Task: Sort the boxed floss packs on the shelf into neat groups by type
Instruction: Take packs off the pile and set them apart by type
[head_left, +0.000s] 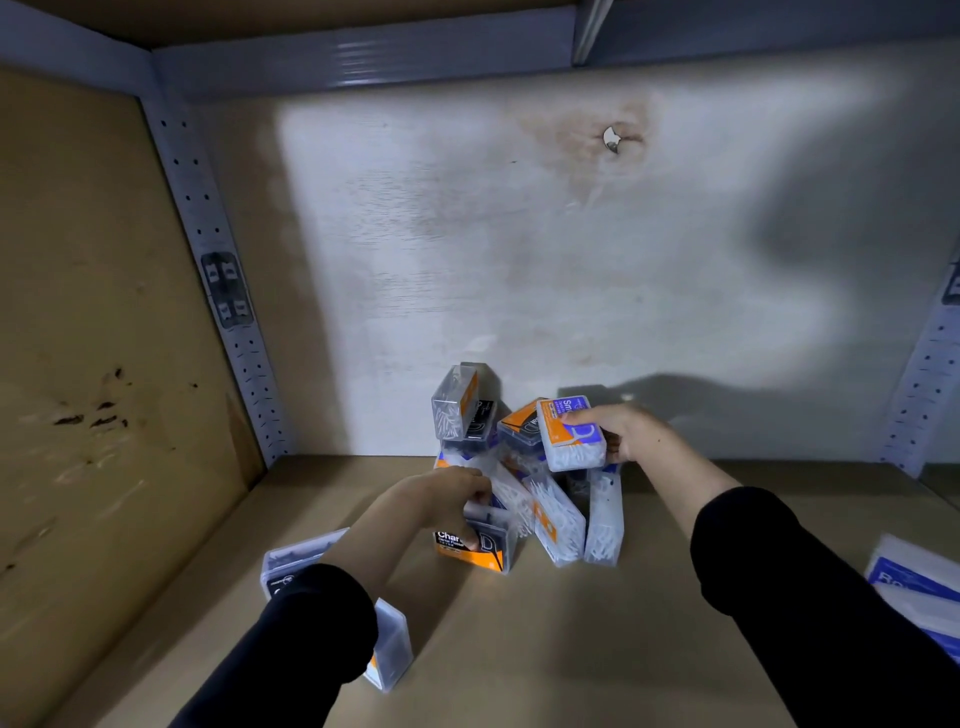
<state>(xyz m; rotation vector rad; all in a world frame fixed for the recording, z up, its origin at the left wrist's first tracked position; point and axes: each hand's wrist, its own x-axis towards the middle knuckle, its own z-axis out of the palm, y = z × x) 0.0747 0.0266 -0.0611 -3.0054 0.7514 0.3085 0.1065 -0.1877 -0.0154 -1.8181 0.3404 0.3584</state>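
A loose pile of clear floss boxes (524, 467) sits at the back middle of the cardboard shelf floor (597, 649). My right hand (623, 434) grips a white-pick box with an orange and blue label (571, 434), held just above the pile. My left hand (447, 501) holds a black charcoal box with an orange label (480, 545) at the pile's front. One clear box (455, 408) stands upright at the back. Two white-pick boxes (579, 514) lean at the pile's right.
Two more boxes lie near my left forearm: one (291, 564) at the left, another (392, 644) closer to me. A blue and white packet (914, 587) lies at the right edge. Perforated metal uprights (218, 280) frame the shelf; the stained back wall (519, 234) stands behind.
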